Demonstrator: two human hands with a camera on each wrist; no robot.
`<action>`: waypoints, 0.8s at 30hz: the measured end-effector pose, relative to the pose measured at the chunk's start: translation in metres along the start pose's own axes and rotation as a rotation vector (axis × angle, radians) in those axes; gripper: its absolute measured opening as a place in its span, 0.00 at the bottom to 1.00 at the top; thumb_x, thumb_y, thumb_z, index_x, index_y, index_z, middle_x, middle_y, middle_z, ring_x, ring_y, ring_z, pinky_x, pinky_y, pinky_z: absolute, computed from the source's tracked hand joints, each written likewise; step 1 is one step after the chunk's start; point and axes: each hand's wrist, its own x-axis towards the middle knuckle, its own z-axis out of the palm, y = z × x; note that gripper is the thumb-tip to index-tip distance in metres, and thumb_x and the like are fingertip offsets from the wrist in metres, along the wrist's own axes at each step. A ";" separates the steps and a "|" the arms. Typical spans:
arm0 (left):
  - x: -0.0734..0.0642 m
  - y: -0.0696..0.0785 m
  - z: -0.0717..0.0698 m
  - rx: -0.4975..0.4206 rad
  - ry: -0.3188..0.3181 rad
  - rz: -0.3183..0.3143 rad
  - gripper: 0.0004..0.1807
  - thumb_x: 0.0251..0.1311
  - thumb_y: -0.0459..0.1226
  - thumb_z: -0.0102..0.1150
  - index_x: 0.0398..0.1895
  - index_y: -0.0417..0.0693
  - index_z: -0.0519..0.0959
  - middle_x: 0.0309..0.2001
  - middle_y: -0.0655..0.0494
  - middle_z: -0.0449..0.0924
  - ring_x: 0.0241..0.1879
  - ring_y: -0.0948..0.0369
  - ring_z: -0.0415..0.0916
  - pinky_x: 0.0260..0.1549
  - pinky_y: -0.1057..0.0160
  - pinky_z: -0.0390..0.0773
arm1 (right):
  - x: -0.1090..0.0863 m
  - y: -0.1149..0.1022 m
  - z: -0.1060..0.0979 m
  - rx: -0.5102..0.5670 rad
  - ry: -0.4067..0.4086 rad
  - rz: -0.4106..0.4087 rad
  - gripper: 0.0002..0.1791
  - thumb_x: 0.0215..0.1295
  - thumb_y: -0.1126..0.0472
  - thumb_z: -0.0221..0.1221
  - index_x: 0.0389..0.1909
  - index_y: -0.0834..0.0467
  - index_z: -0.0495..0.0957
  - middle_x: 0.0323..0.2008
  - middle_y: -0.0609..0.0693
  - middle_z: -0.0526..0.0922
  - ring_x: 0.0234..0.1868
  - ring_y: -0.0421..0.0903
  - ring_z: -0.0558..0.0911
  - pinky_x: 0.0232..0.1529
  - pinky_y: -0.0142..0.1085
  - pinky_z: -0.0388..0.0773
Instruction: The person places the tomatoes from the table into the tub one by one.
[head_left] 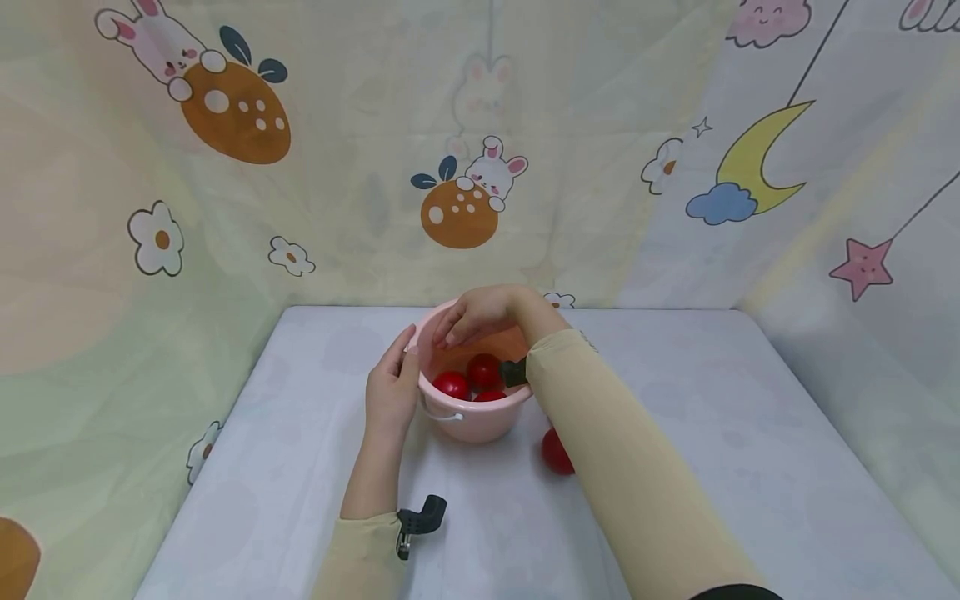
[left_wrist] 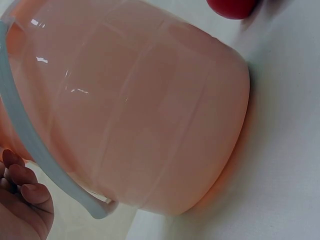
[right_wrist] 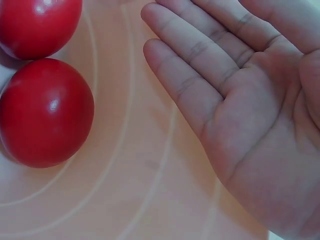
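A pink bucket (head_left: 480, 427) with a pale grey handle (left_wrist: 35, 142) stands on the table. My left hand (head_left: 393, 387) grips its left rim, thumb at the edge. My right hand (head_left: 480, 315) reaches over the opening from the right. In the right wrist view its fingers (right_wrist: 187, 80) are nearly straight, and the palm holds nothing. Several glossy red balls lie in the bucket, among them one ball (head_left: 452, 385) at the left and another ball (head_left: 485, 371) beside it. Outside, a red ball (head_left: 557, 452) rests on the table, partly hidden by my right forearm.
The white-covered table (head_left: 300, 467) extends around the bucket on all sides. Behind it hangs a patterned cloth (head_left: 360, 167) with rabbits, flowers and a moon. A black wrist mount (head_left: 422, 518) sits on my left sleeve.
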 end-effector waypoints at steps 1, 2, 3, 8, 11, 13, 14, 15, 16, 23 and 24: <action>0.000 0.000 0.000 0.002 0.001 0.000 0.20 0.71 0.52 0.49 0.65 0.79 0.71 0.41 0.48 0.79 0.40 0.56 0.73 0.38 0.68 0.81 | 0.000 0.000 0.000 0.000 0.001 0.000 0.20 0.66 0.61 0.61 0.60 0.51 0.80 0.59 0.49 0.79 0.61 0.46 0.76 0.63 0.48 0.76; 0.000 0.000 0.000 0.004 0.002 0.001 0.20 0.71 0.52 0.49 0.65 0.79 0.71 0.41 0.48 0.79 0.40 0.56 0.73 0.38 0.68 0.81 | 0.000 0.001 0.000 0.002 0.000 0.000 0.20 0.66 0.61 0.61 0.60 0.51 0.80 0.59 0.49 0.79 0.62 0.46 0.75 0.63 0.48 0.76; 0.000 0.000 0.000 0.004 0.002 0.003 0.20 0.71 0.52 0.49 0.65 0.79 0.72 0.41 0.48 0.79 0.40 0.56 0.73 0.38 0.68 0.81 | -0.001 0.000 0.000 0.006 -0.003 -0.002 0.20 0.66 0.61 0.61 0.59 0.51 0.80 0.59 0.49 0.79 0.62 0.46 0.75 0.63 0.48 0.76; 0.000 0.000 0.000 0.003 0.003 0.008 0.20 0.71 0.51 0.50 0.65 0.78 0.72 0.40 0.48 0.79 0.40 0.56 0.72 0.38 0.68 0.80 | -0.003 -0.001 -0.002 0.006 -0.017 -0.025 0.20 0.67 0.61 0.60 0.60 0.52 0.80 0.60 0.51 0.79 0.64 0.48 0.74 0.64 0.50 0.75; 0.000 0.000 0.000 0.007 0.000 0.004 0.21 0.71 0.52 0.49 0.65 0.79 0.71 0.41 0.50 0.79 0.41 0.56 0.72 0.39 0.68 0.81 | -0.008 -0.002 -0.006 -0.045 -0.002 -0.045 0.19 0.68 0.59 0.60 0.60 0.50 0.80 0.60 0.50 0.79 0.64 0.48 0.74 0.64 0.51 0.74; 0.000 0.000 0.000 0.009 -0.004 -0.003 0.21 0.71 0.53 0.49 0.65 0.81 0.70 0.42 0.51 0.80 0.42 0.56 0.73 0.40 0.67 0.81 | -0.014 -0.002 -0.010 -0.093 0.023 -0.058 0.19 0.68 0.57 0.60 0.59 0.48 0.80 0.59 0.47 0.80 0.62 0.46 0.74 0.63 0.50 0.76; 0.000 0.000 0.001 0.008 -0.005 -0.005 0.20 0.71 0.53 0.49 0.65 0.81 0.70 0.42 0.51 0.80 0.42 0.56 0.73 0.40 0.67 0.81 | -0.017 -0.002 -0.013 -0.107 0.035 -0.067 0.19 0.68 0.56 0.61 0.59 0.47 0.81 0.58 0.47 0.81 0.62 0.46 0.75 0.62 0.50 0.76; 0.000 0.000 0.001 0.007 -0.007 -0.007 0.20 0.71 0.53 0.49 0.65 0.82 0.70 0.42 0.51 0.80 0.43 0.56 0.73 0.41 0.66 0.81 | -0.020 -0.002 -0.015 -0.123 0.050 -0.076 0.18 0.68 0.55 0.61 0.58 0.46 0.81 0.58 0.46 0.81 0.61 0.45 0.76 0.62 0.49 0.77; 0.000 0.000 0.001 0.007 -0.008 -0.010 0.20 0.71 0.54 0.49 0.65 0.82 0.70 0.43 0.52 0.80 0.43 0.56 0.73 0.42 0.66 0.81 | -0.024 -0.002 -0.018 -0.130 0.064 -0.085 0.18 0.68 0.54 0.61 0.58 0.46 0.81 0.57 0.45 0.82 0.61 0.45 0.76 0.61 0.48 0.78; 0.000 0.001 0.000 0.012 -0.005 -0.015 0.22 0.71 0.54 0.49 0.66 0.81 0.69 0.48 0.54 0.81 0.47 0.58 0.74 0.47 0.64 0.83 | -0.059 0.008 -0.036 -0.046 0.137 -0.101 0.20 0.69 0.54 0.60 0.61 0.50 0.79 0.60 0.51 0.80 0.64 0.50 0.77 0.64 0.49 0.75; -0.001 0.001 0.000 0.013 -0.002 -0.013 0.22 0.71 0.54 0.49 0.67 0.80 0.69 0.49 0.53 0.81 0.48 0.58 0.74 0.48 0.64 0.83 | -0.065 0.011 -0.039 -0.042 0.157 -0.089 0.20 0.68 0.54 0.60 0.60 0.48 0.79 0.60 0.50 0.81 0.64 0.50 0.77 0.63 0.49 0.76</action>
